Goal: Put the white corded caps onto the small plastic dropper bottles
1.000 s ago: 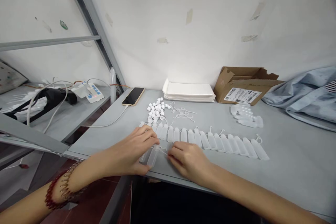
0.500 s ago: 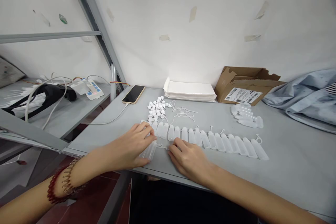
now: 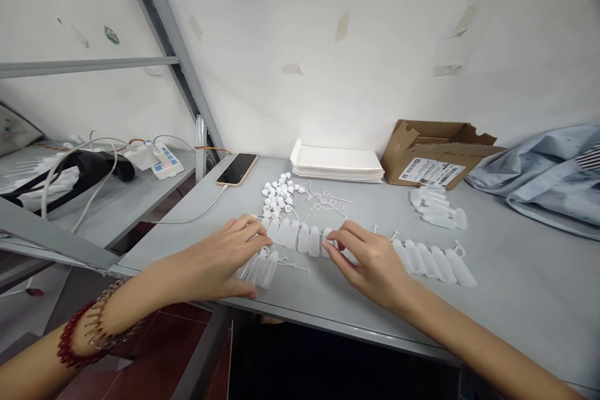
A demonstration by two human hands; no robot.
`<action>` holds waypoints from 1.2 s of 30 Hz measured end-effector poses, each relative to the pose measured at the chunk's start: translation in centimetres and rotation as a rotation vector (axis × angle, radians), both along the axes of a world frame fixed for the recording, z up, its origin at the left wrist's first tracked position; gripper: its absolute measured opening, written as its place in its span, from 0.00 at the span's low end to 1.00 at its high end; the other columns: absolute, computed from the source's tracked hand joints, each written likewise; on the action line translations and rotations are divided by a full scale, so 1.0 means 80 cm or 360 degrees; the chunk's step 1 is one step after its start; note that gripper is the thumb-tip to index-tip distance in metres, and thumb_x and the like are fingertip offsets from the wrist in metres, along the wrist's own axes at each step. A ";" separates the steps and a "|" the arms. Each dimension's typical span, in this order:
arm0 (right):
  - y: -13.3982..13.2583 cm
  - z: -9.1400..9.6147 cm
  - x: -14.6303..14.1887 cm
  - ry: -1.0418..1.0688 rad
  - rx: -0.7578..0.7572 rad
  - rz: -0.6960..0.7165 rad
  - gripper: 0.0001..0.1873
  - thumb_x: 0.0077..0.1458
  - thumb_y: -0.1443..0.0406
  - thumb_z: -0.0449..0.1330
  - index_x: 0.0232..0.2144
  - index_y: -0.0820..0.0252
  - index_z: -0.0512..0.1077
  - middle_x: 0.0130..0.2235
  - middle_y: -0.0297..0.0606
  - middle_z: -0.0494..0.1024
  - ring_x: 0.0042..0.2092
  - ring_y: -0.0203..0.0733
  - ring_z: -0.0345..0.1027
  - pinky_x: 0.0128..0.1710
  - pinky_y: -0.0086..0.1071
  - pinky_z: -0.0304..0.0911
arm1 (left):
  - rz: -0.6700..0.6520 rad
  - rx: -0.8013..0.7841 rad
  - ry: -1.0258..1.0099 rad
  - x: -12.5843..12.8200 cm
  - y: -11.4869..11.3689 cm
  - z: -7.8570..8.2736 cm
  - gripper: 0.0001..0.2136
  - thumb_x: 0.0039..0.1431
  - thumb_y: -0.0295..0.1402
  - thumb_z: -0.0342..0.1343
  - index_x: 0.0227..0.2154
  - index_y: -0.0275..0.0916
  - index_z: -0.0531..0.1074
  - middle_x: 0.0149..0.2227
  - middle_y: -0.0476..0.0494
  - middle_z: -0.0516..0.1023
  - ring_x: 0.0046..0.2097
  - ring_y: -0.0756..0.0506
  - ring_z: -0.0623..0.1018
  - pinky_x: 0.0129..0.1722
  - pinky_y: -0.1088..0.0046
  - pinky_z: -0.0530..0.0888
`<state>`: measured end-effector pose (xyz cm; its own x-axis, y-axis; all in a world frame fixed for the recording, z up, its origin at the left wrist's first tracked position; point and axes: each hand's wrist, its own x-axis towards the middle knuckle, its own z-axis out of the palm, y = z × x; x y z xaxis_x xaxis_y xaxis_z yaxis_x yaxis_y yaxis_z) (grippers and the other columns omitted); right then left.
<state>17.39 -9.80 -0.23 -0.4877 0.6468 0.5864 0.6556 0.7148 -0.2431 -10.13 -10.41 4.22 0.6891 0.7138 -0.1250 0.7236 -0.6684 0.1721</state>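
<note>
My left hand (image 3: pixel 229 256) is open around several clear slim bottles (image 3: pixel 267 270) near the table's front edge. Its fingertips are above their tops and its thumb is by their bases. A thin white stringy plastic piece (image 3: pixel 295 264) lies just right of them. Thumb and forefinger of my right hand (image 3: pixel 375 265) are closed at a small frosted plastic bottle (image 3: pixel 326 247) in the long row. That hand covers part of the row; more frosted bottles (image 3: pixel 440 265) show to its right. White caps (image 3: pixel 279 194) are heaped behind the row.
Beyond the caps lie thin plastic strips (image 3: pixel 325 200), a charging phone (image 3: pixel 237 169) and a stack of white sheets (image 3: pixel 337 161). A cardboard box (image 3: pixel 434 153), loose bottles (image 3: pixel 438 207) and blue cloth (image 3: pixel 539 175) are at the right. A metal shelf post (image 3: pixel 180 62) rises at the left.
My right hand has left the thin plastic piece and moved right to the bottle row. My left hand has shifted slightly left, uncovering more of the clear bottles.
</note>
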 end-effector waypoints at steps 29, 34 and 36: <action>-0.027 -0.029 -0.099 -0.0408 -0.0195 0.0209 0.11 0.54 0.63 0.62 0.35 0.69 0.72 0.38 0.48 0.75 0.41 0.50 0.68 0.37 0.41 0.70 | 0.0038 0.0081 0.0093 0.003 -0.002 -0.017 0.22 0.47 0.33 0.67 0.45 0.33 0.69 0.42 0.41 0.73 0.47 0.38 0.67 0.45 0.61 0.68; -0.027 -0.037 -0.099 -0.0331 -0.0201 0.0258 0.08 0.55 0.66 0.60 0.36 0.69 0.70 0.38 0.48 0.74 0.41 0.48 0.69 0.38 0.39 0.70 | 0.0036 0.0124 0.0118 0.004 -0.005 -0.015 0.21 0.48 0.34 0.67 0.44 0.34 0.70 0.42 0.41 0.73 0.46 0.39 0.68 0.44 0.61 0.69; -0.028 -0.039 -0.099 -0.0324 -0.0186 0.0268 0.07 0.56 0.67 0.59 0.36 0.68 0.69 0.37 0.47 0.73 0.40 0.47 0.69 0.37 0.38 0.70 | 0.0025 0.0154 0.0116 0.003 -0.005 -0.015 0.20 0.48 0.33 0.67 0.44 0.34 0.70 0.41 0.41 0.73 0.46 0.39 0.68 0.43 0.61 0.69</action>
